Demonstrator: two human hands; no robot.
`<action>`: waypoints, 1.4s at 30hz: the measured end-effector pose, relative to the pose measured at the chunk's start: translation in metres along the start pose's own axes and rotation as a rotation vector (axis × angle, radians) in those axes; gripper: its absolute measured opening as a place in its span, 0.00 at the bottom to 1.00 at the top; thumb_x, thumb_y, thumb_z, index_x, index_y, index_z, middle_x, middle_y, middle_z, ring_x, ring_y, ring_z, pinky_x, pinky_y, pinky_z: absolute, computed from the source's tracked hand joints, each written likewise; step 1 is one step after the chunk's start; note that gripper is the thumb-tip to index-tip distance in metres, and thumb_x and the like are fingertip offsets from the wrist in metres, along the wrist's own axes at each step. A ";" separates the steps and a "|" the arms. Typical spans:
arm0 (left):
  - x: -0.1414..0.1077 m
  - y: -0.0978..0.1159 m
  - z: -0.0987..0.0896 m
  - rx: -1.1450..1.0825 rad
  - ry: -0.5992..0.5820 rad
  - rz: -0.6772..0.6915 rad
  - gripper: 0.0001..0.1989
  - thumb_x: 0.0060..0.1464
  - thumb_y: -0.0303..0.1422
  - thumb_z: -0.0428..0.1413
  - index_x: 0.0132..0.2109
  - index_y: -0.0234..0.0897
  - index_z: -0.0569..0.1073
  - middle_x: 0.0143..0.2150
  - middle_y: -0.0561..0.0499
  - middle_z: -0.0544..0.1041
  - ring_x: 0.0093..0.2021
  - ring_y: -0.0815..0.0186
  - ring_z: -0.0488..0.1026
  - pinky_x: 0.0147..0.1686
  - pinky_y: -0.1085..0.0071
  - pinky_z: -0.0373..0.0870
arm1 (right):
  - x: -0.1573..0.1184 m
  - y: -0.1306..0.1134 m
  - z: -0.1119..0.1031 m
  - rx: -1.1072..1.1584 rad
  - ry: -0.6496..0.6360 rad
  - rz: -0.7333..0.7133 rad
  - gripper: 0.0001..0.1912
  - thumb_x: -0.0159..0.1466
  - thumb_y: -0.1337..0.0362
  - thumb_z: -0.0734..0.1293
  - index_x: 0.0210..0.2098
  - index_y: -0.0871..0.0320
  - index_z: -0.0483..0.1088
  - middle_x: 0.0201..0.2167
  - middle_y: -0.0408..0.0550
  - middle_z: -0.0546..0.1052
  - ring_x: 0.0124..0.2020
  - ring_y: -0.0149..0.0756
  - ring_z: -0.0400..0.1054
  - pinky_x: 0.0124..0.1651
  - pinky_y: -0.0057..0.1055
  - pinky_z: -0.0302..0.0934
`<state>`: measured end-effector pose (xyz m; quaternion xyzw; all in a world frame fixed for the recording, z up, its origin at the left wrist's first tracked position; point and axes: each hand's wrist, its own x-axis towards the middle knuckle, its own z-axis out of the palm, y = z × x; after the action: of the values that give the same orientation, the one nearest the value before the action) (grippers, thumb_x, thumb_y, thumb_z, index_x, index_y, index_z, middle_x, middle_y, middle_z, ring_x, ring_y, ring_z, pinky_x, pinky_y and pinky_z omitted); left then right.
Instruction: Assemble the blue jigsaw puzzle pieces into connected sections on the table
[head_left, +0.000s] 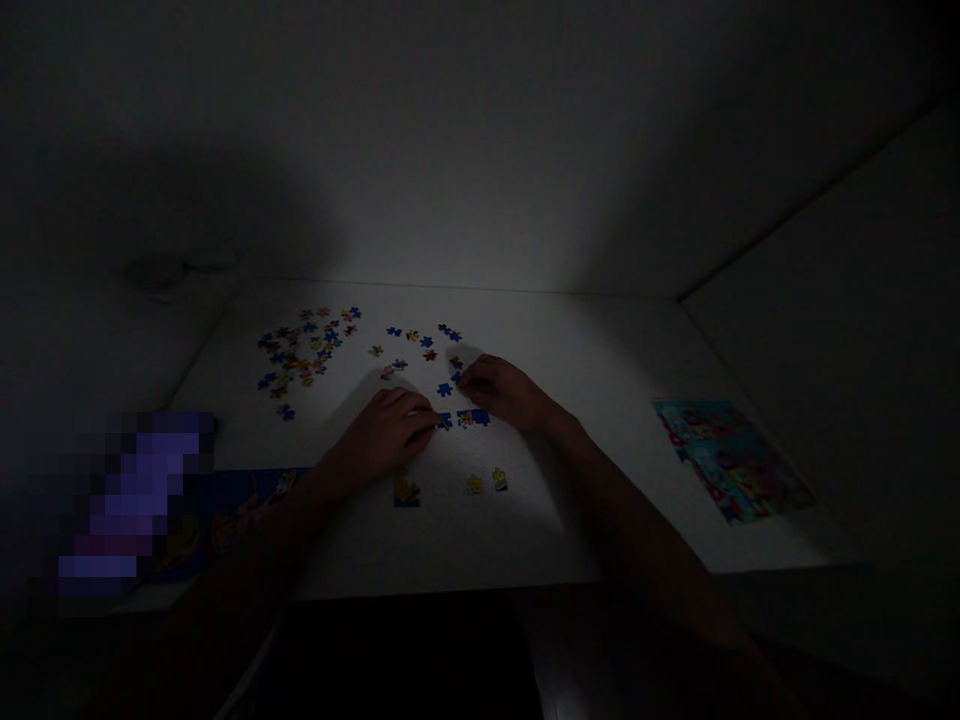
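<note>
No writing is showing legibly. The left hand (390, 432) is bending its fingers nearly closed, fingertips touching a blue puzzle piece (445, 421) on the bench (450, 550). The right hand (504, 390) is curling its fingers at another blue piece (456, 378); whether they are gripping it cannot be told.

White table (600, 370), pale wall (480, 180), blurred purple object (135, 500).
</note>
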<state>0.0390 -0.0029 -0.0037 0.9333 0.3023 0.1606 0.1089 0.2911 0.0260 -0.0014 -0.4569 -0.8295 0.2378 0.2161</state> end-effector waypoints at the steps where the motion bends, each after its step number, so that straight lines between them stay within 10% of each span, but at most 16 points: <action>1: 0.000 0.000 0.000 -0.001 -0.001 -0.001 0.10 0.64 0.31 0.53 0.49 0.39 0.76 0.47 0.48 0.76 0.49 0.59 0.69 0.51 0.59 0.64 | 0.000 0.000 0.000 0.000 -0.002 0.003 0.07 0.64 0.69 0.65 0.38 0.56 0.76 0.39 0.49 0.77 0.43 0.38 0.70 0.49 0.36 0.64; 42: 0.000 -0.003 0.004 -0.049 0.030 -0.118 0.11 0.64 0.37 0.53 0.48 0.39 0.75 0.48 0.47 0.74 0.51 0.57 0.68 0.53 0.57 0.62 | 0.002 0.013 0.009 0.041 0.239 0.217 0.09 0.59 0.70 0.64 0.36 0.56 0.74 0.37 0.49 0.77 0.40 0.39 0.72 0.45 0.36 0.65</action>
<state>0.0394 -0.0010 -0.0086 0.9083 0.3544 0.1751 0.1366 0.2932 0.0324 -0.0158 -0.5644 -0.7386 0.2206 0.2954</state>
